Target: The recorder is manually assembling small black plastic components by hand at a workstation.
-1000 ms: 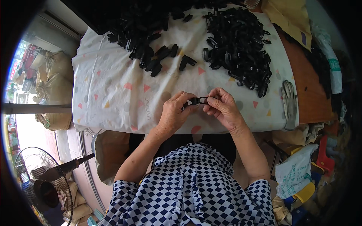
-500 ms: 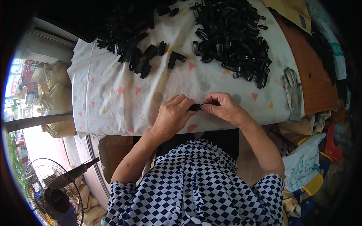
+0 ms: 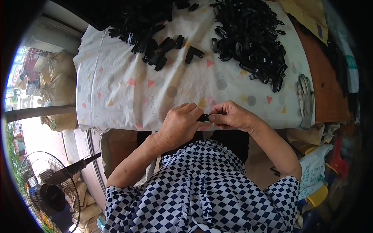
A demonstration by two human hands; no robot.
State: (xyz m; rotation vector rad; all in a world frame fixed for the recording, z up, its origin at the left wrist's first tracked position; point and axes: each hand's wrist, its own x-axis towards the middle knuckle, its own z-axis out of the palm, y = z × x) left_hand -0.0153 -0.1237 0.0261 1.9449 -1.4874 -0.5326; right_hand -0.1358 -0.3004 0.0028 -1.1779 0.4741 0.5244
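Observation:
A small black plastic part (image 3: 204, 117) sits between my two hands, over the near edge of the table. My left hand (image 3: 178, 123) is closed round one end, its fingers covering much of the part. From the other side, the thumb and forefinger of my right hand (image 3: 230, 116) pinch at the part's right end. Its exact shape is hidden by my fingers. Beyond my hands, two loose piles of similar black parts lie on the tablecloth: the left pile (image 3: 149, 29) and the right pile (image 3: 250, 42). A bent black piece (image 3: 193, 54) lies between them.
The patterned white tablecloth (image 3: 128, 101) covers the table. A pale work glove (image 3: 305, 99) lies at its right edge, beside bare brown wood (image 3: 330, 89). A fan (image 3: 50, 194) stands at the lower left. Tan sacks (image 3: 60, 83) and a white plastic bag (image 3: 312, 169) flank the table.
The head view has shifted, so the piles appear higher and further right. My hands are closer to the table's near edge, still holding the black part between them.

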